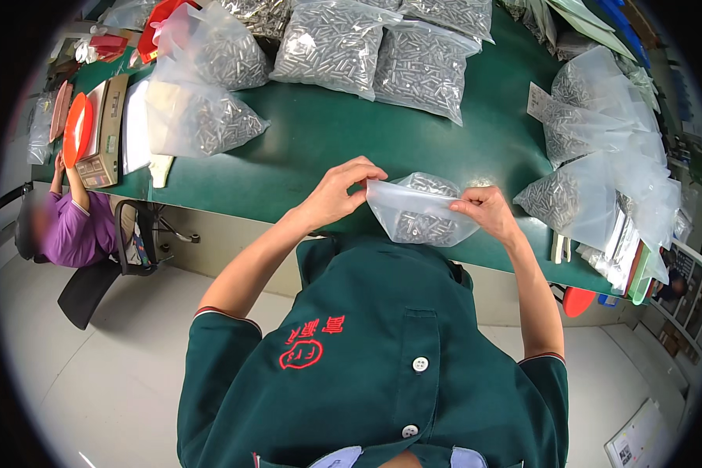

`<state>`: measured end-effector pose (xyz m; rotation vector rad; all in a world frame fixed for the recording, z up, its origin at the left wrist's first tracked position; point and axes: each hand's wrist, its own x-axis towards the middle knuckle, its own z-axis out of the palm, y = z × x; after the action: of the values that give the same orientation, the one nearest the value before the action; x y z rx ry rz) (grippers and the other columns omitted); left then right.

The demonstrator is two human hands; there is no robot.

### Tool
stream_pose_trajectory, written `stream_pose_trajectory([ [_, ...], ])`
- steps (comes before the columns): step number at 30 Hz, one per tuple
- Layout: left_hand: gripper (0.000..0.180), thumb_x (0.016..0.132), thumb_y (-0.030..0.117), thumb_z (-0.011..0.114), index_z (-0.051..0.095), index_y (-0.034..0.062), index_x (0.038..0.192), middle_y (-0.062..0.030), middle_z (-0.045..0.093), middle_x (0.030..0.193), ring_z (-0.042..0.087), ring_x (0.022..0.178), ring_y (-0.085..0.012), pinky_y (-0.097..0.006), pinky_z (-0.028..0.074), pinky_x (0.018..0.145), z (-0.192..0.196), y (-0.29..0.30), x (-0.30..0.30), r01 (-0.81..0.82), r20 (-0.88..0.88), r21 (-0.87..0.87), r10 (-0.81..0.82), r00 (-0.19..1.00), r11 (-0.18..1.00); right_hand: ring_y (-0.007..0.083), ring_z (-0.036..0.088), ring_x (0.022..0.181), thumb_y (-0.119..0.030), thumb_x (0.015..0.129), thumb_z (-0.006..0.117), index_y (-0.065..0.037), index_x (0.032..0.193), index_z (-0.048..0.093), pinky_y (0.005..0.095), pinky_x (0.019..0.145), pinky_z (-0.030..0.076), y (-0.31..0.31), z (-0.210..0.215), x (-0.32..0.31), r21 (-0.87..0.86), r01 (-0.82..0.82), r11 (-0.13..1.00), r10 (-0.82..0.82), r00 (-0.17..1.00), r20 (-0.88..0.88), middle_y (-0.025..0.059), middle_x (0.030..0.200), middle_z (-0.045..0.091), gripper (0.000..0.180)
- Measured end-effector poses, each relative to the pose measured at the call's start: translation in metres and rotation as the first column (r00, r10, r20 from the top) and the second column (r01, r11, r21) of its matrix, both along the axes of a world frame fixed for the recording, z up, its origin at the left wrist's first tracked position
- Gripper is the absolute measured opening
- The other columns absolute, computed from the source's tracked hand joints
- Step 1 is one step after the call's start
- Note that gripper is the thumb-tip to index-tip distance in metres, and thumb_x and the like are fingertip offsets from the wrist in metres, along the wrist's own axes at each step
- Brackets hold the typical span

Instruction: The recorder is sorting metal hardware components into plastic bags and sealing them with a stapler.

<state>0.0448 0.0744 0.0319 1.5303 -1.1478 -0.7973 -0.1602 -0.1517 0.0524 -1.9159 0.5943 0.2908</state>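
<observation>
A clear plastic bag (425, 226) of small metal pins lies at the near edge of the green table, its upper part folded over into a flat band. My left hand (342, 192) pinches the left end of that fold between thumb and fingers. At the right end, my right hand (487, 210) grips the same fold, thumb and fingers closed on the plastic. The pins show through the film below and above the band.
Filled bags (327, 51) of metal pins stand along the far side. More bags (565, 199) sit at the right, beside papers. A weighing scale (105, 140) with an orange-red dish (78, 129) stands left, where a person in purple (78, 230) sits.
</observation>
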Motion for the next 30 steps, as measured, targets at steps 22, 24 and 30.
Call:
stream_pose_trajectory([
  [22,0.021,0.079,-0.005,0.049,0.062,-0.0033,0.096,-0.0051,0.06,0.087,0.052,0.079,-0.0114,-0.026,0.042,0.07,0.009,-0.007,0.01,0.222,-0.382,0.411,-0.055,0.923,0.884,0.0036,0.033,0.053,-0.024,0.083,0.068,-0.001,0.067,0.063,0.0252,0.045,0.027,-0.004,-0.013,0.0,0.229,0.046,0.972,-0.039,0.999,-0.036,-0.0065,0.054,0.04,0.029],
  [24,0.029,0.075,-0.007,0.048,0.061,-0.0025,0.1,-0.009,0.06,0.089,0.055,0.079,-0.0173,-0.029,0.044,0.071,0.026,-0.013,0.016,0.307,-0.16,0.322,-0.268,0.95,0.896,0.0033,0.034,0.054,-0.024,0.083,0.068,-0.001,0.069,0.064,0.0245,0.046,0.028,-0.004,-0.016,-0.001,0.238,0.047,0.97,-0.038,0.998,-0.041,-0.0069,0.055,0.041,0.027],
  [30,0.04,0.065,0.0,0.052,0.06,-0.0032,0.105,-0.0133,0.062,0.088,0.058,0.079,-0.0223,-0.033,0.045,0.07,0.043,-0.035,0.02,0.475,-0.032,0.282,-0.487,0.873,0.834,0.0035,0.029,0.051,-0.026,0.083,0.069,-0.003,0.059,0.056,0.026,0.044,0.024,-0.003,-0.024,-0.003,0.269,0.071,0.96,-0.077,0.997,0.013,-0.0069,0.052,0.036,0.036],
])
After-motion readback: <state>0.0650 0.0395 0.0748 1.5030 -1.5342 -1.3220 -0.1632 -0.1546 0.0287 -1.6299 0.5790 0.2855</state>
